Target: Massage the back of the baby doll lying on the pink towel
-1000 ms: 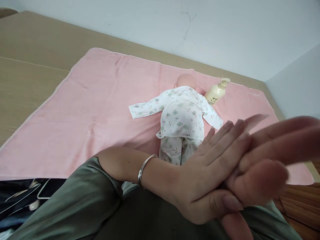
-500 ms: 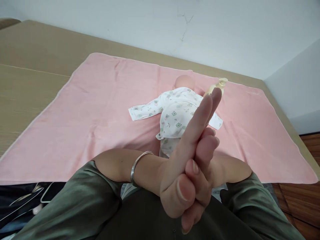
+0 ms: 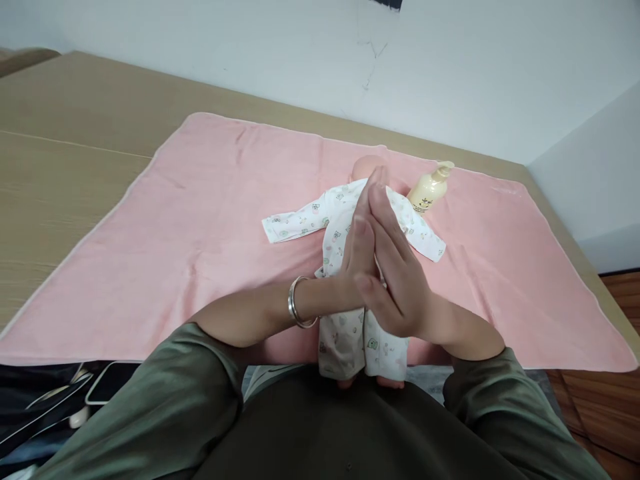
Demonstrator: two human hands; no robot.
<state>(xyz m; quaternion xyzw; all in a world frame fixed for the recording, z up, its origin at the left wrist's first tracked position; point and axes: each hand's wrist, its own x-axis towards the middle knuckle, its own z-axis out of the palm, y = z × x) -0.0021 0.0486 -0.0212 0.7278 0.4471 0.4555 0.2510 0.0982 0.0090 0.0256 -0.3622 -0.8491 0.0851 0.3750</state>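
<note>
My left hand (image 3: 356, 257), with a silver bangle (image 3: 296, 303) on its wrist, is pressed palm to palm against my right hand (image 3: 403, 287). Both sets of fingers are stretched out and point away from me, with nothing visible between them. Beneath the hands a baby doll (image 3: 343, 337) in a white printed outfit lies on a pink blanket (image 3: 240, 193), head at the far side and feet toward me. My hands cover part of its chest and head. To the doll's right is a pale yellow pump bottle (image 3: 428, 192).
The blanket lies over a wooden table (image 3: 100, 100) that meets a white wall (image 3: 250, 40). Below the table's front left are a phone (image 3: 113, 381) and dark items. Brown wooden panelling (image 3: 595, 400) shows at the lower right.
My hands have gone from interlocked, raised close to the camera, to flat palm against palm, lower and farther off. The pump bottle and the doll's legs have come into clear view.
</note>
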